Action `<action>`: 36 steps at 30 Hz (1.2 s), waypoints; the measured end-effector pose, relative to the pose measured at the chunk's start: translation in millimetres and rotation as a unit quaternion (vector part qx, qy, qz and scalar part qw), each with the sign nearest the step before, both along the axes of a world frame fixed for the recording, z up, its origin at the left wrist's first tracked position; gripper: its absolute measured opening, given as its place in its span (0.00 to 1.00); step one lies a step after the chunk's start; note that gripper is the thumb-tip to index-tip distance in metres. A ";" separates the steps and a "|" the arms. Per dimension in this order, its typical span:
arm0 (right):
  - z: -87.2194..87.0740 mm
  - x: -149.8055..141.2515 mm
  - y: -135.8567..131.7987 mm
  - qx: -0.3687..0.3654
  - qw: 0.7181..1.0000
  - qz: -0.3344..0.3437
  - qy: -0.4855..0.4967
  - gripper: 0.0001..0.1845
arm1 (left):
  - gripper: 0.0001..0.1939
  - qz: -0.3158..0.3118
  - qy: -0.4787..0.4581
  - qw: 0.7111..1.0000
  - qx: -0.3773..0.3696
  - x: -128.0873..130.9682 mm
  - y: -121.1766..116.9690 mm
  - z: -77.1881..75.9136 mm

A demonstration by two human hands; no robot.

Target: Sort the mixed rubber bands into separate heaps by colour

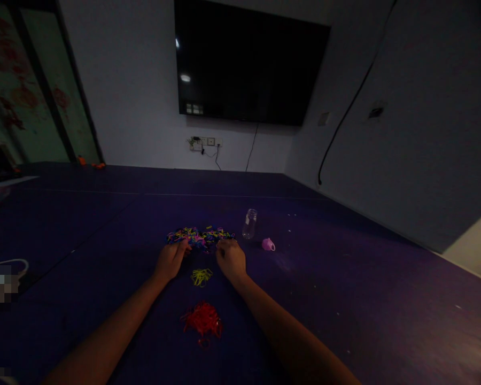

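A heap of multicoloured rubber bands [200, 237] lies spread on the dark blue floor [144, 331] ahead of me. At its left near edge, my left hand [173, 259] touches the bands with its fingers drawn together. My right hand [230, 259] is curled at the heap's right near edge, its fingertips turned down and mostly hidden. Whether either hand pinches a band is too small to make out. Between my wrists sits a small pile of yellow-green rubber bands [201, 277]. Closer to me is a larger pile of red rubber bands [203, 321].
A clear bottle [249, 224] stands open beyond my right hand, with a pink cap [268, 244] lying to its right. A pale object with a looped handle [22, 266], partly blurred out, is at the left edge. The wall with a television [252, 59] rises behind.
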State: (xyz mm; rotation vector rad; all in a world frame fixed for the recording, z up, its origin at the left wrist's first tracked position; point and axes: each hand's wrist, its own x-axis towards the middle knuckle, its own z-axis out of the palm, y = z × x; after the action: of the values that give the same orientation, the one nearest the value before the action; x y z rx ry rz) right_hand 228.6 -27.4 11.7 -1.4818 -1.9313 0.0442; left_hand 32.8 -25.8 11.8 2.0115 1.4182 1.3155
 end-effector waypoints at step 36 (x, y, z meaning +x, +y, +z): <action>-0.6 -13.2 -5.2 -0.147 0.913 0.313 0.215 0.16 | 0.30 0.006 0.018 1.000 0.003 -0.1 -0.1 1.8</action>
State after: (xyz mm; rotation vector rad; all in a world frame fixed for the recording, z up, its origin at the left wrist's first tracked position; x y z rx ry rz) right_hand 215.4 -32.6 11.2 -0.8539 -1.9892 0.9055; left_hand 32.7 -25.9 13.7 2.0429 1.4459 1.2954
